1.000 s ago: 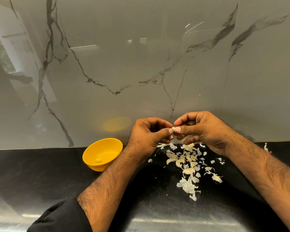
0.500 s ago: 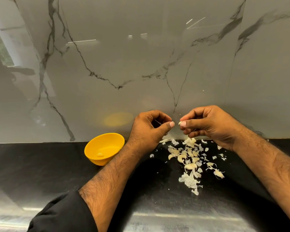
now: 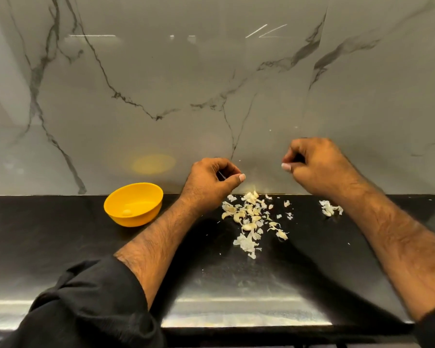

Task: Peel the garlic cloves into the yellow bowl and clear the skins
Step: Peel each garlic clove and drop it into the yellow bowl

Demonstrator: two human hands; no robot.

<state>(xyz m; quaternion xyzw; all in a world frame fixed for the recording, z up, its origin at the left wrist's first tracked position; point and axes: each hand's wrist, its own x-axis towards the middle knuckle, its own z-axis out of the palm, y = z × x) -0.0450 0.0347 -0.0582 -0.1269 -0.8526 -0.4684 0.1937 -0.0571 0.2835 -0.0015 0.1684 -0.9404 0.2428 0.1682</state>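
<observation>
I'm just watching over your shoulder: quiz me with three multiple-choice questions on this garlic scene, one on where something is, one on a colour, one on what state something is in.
1. Where is the bowl?
A. beside the left hand, on the counter
B. beyond the right hand
C. on top of the skins

2. What colour is the bowl?
A. white
B. yellow
C. black

3. What state are the garlic skins in?
A. swept into the bowl
B. held in both hands
C. scattered loose on the counter between the arms

Answers: 1 A, it stands at the left forearm's outer side. 2 B, it is plainly yellow against the black counter. 3 C, the flakes lie spread on the dark surface.
</observation>
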